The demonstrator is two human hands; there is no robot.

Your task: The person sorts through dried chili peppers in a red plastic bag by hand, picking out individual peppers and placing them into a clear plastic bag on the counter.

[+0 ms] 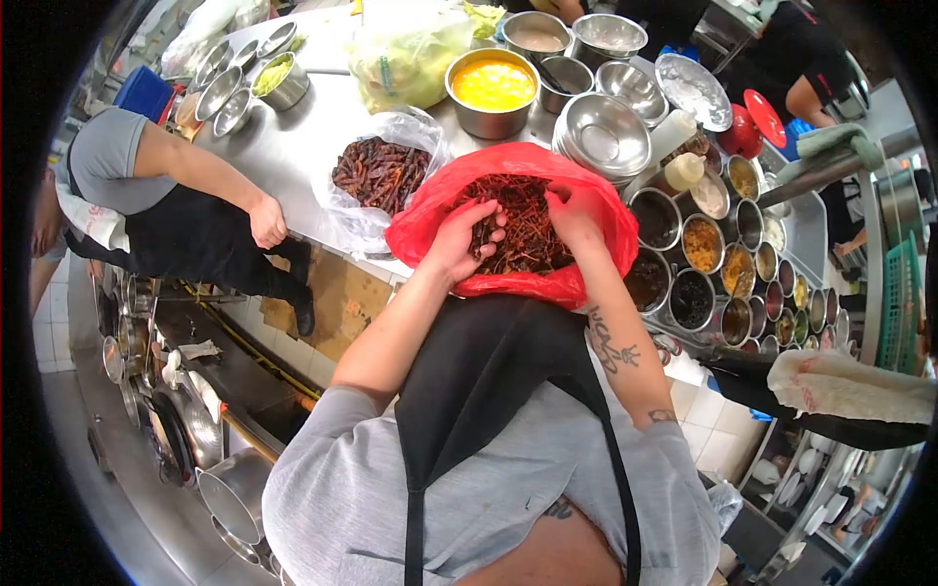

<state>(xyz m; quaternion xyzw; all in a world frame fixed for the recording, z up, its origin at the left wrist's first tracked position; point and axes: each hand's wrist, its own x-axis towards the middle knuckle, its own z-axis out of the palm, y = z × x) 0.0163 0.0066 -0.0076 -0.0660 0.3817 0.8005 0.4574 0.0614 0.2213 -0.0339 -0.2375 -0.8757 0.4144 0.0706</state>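
A red plastic bag point(420, 217) lies open at the table's front edge, full of dried red chilies point(528, 230) with thin stems. Inside its mouth, my left hand point(464, 237) curls around some dark dried chilies. My right hand point(576, 217) is at the bag's right side, thumb and fingers pinched together among the chilies; what it holds, if anything, is hidden. Just left of the red bag, a clear plastic bag point(337, 210) holds larger, darker dried chilies point(381, 176).
Behind the bags stand a pot of yellow liquid point(493, 86), stacked steel bowls point(604, 137) and a bag of green leaves point(410, 63). Several sauce and spice containers point(702, 244) crowd the right. A co-worker's hand point(267, 223) is at the left table edge.
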